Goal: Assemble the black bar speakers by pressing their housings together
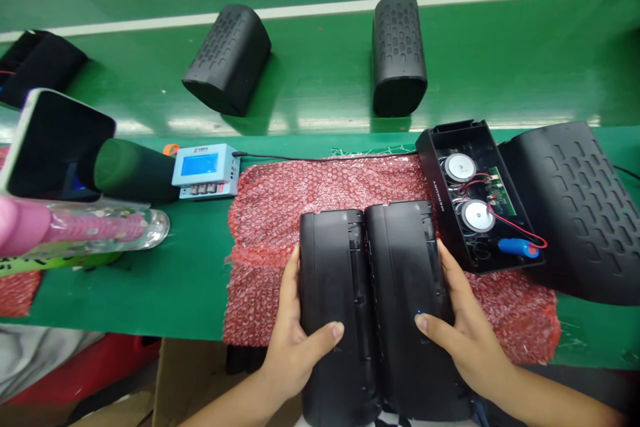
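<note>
Grip closed in both hands: our left hand [303, 347] clasps the left casing [327, 280] and our right hand [463, 327] clasps the right casing [404, 267], fingers round the outer sides, thumbs on top. We count two casings, side by side, upper ends over the red bubble wrap [325, 183], lower ends past the near edge of the table [185, 293]. Both look black, long and smooth, with rounded outer sides and slots and clips along the right-hand edge of each. One small blue light [419, 311] shows by our right thumb tip. Whether the two are joined, we cannot tell.

Just right of them we have one open box [435, 180] marked MERKURY: two pale discs [460, 167], one green circuit board [501, 190], one blue cylinder [515, 247], red wires. Beside it, one black cover [575, 213] with oblong dimples.

Left along the table: one light-blue meter [200, 167] with lit screen and three dark buttons, one black cable [320, 159] running right from it, one dark round-ended cylinder [140, 170], one tilted dark-screened device [55, 140], one clear bottle [100, 227] with pink top, lying over something bright green.

Behind, on the green surface [320, 73], we count two dimpled black speakers [230, 60] and one dark unit [45, 67] far left.
</note>
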`<state>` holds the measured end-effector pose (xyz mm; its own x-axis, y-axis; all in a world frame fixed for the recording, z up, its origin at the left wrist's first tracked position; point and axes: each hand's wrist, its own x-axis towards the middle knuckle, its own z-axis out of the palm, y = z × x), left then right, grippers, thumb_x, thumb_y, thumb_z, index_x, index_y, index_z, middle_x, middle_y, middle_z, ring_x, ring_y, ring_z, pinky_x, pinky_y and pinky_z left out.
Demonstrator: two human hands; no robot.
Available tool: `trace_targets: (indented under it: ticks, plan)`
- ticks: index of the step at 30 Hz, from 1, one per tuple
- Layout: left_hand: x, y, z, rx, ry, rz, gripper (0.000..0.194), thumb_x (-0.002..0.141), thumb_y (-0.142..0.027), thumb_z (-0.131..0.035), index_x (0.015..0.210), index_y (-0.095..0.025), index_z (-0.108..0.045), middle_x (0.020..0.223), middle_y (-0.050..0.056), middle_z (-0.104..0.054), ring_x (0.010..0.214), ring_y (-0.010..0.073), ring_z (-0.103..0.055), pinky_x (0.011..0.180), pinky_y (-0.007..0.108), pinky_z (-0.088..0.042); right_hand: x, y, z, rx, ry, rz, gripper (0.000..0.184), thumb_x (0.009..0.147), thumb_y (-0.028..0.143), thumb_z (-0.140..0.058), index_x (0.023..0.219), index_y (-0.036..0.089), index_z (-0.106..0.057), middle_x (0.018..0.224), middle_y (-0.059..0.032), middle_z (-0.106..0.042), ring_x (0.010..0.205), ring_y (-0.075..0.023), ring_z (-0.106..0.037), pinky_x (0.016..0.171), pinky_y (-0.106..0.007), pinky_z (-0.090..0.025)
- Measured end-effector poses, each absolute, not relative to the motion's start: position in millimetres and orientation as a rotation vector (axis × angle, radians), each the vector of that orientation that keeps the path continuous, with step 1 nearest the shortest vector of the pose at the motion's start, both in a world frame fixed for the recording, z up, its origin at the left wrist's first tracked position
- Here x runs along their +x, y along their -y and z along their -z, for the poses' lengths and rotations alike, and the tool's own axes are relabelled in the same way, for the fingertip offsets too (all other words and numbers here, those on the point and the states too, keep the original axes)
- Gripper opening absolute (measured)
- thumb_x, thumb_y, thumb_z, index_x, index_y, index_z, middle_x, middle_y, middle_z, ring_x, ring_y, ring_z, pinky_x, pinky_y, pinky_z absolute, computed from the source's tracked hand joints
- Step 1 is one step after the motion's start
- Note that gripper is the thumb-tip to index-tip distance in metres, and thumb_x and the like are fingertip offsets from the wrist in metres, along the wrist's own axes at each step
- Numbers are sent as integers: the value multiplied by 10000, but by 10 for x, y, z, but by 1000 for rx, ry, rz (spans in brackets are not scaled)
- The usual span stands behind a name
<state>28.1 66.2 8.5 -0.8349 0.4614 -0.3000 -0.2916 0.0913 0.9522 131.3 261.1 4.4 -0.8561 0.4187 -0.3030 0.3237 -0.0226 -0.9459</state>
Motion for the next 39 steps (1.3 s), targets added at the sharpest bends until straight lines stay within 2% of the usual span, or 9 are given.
trace_targets:
  ticks: [9,16,24,29,35,39]
  plan:
    - [293,-634,-84,149,-1837,-1785,868,754,-239,-680,1432,-342,-148,1494,3,-224,1352,198,-248,1109,293,-240,1327,-2619,-33,-815,2145,-2071,751,828,273,-556,1445,313,-129,1510,30,-179,1393,-167,-176,1166,-363,-147]
    - [284,-646,-82,150,-1831,-1796,868,747,-246,-688,1428,-350,-160,1487,-3,-243,1343,191,-264,1098,274,-257,1306,-2636,-43,-801,2124,-2084,757,824,250,-561,1445,303,-132,1510,36,-174,1387,-126,-183,1165,-298,-128]
    - [255,-667,-48,137,-1828,-1824,898,711,-271,-718,1421,-340,-171,1485,11,-254,1328,213,-296,1076,287,-290,1263,-2625,-25,-842,2031,-2163,793,792,282,-587,1436,268,-125,1504,-21,-194,1381,-166,-208,1134,-350,-259]
    - [205,-722,-40,50,-1833,-1807,934,693,-307,-717,1422,-312,-133,1466,45,-262,1309,247,-321,1076,349,-287,1194,-2678,26,-926,2006,-2190,772,767,337,-595,1399,250,-161,1483,-57,-225,1354,-191,-259,1120,-392,-265]
    - [134,-746,-62,22,-1863,-1800,874,621,-280,-732,1332,-244,-226,1334,88,-361,1220,262,-397,1012,384,-347,1092,-2755,25,-987,1933,-2258,752,649,320,-650,1279,241,-247,1339,-85,-365,1217,-227,-406,1029,-399,-356]
    - [106,-767,-91,7,-1873,-1800,828,603,-249,-717,1294,-237,-259,1286,78,-383,1180,253,-414,975,376,-368,1068,-2754,-1,-983,1898,-2259,690,634,297,-638,1222,244,-282,1268,-67,-402,1163,-220,-440,980,-365,-396]
